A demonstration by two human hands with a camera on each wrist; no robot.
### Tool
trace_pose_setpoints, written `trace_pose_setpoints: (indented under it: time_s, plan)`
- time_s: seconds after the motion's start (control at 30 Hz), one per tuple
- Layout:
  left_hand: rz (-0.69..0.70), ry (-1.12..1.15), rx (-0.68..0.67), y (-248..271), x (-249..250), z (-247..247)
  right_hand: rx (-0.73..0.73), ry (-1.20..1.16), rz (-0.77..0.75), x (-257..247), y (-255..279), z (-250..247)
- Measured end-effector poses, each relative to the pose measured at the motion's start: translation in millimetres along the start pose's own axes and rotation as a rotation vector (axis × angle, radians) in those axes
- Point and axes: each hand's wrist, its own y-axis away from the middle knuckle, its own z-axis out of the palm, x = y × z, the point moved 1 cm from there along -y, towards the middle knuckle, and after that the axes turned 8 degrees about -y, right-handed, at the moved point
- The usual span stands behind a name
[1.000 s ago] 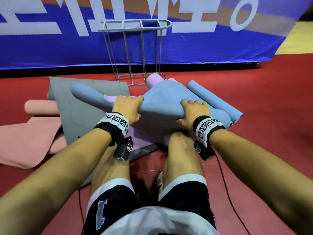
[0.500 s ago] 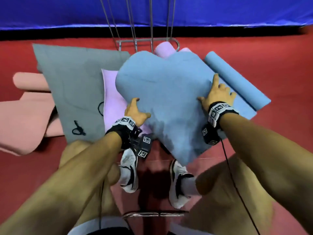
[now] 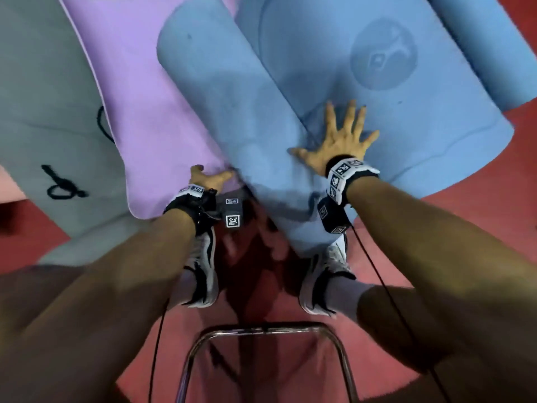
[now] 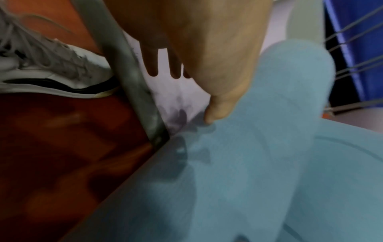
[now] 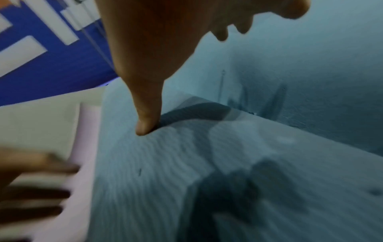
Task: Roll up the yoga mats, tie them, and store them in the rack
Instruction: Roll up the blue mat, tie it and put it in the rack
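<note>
Red floor [image 3: 479, 181] carries overlapping mats; the blue mat [image 3: 406, 117] lies spread toward 1 o'clock, its near edge folded over. Right hand [image 3: 338, 141] presses it, fingers [image 3: 350, 112] splayed flat. Left hand [image 3: 207, 178] rests released on the purple mat [image 3: 151, 112] at 11 o'clock.

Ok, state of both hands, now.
Left hand: open, fingers straight on the purple mat.
Right hand: open, splayed flat on the blue mat.
</note>
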Motion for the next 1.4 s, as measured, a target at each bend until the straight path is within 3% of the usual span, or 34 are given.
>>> trace_pose_setpoints:
  time_s: [0.07,0.17,0.23,0.3,0.4,0.5,0.63,0.8,1.07,1.27,1.4]
  plan:
    - [-0.034,0.111,-0.021,-13.9,4.2,9.6,0.111,-0.020,0.044,13.6,-31.2,-6.6]
    - [0.015,0.206,-0.164,-17.7,30.1,29.7,0.284,-0.059,0.080,32.8,-73.1,-21.1]
    - [0.034,0.270,-0.180,-19.6,51.6,47.7,0.362,-0.138,0.132,45.4,-96.2,-29.6]
    - [0.075,0.359,-0.142,-23.7,71.0,66.5,0.345,-0.178,0.188,54.9,-113.6,-30.4]
    - [0.024,0.386,-0.085,-20.7,95.4,81.0,0.285,-0.169,0.172,52.8,-119.7,-17.8]
    - [0.037,0.379,-0.026,-18.5,103.5,88.4,0.294,-0.188,0.090,35.3,-101.5,3.7]
    - [0.046,0.413,-0.027,-2.9,115.3,76.2,0.202,-0.207,0.027,7.6,-77.5,11.0]
    - [0.116,0.435,-0.042,25.0,112.0,36.8,0.181,-0.302,0.005,-12.4,-40.8,-20.8]
    - [0.171,0.551,-0.102,135.6,79.9,-38.7,0.148,-0.316,-0.082,-40.6,74.2,-81.6]
    - [0.229,0.500,-0.040,195.8,42.3,-77.1,0.077,-0.272,0.041,-34.2,132.5,-107.7]
    - [0.291,0.506,-0.016,226.0,27.8,-99.3,0.130,-0.285,0.037,-25.6,166.8,-117.9]
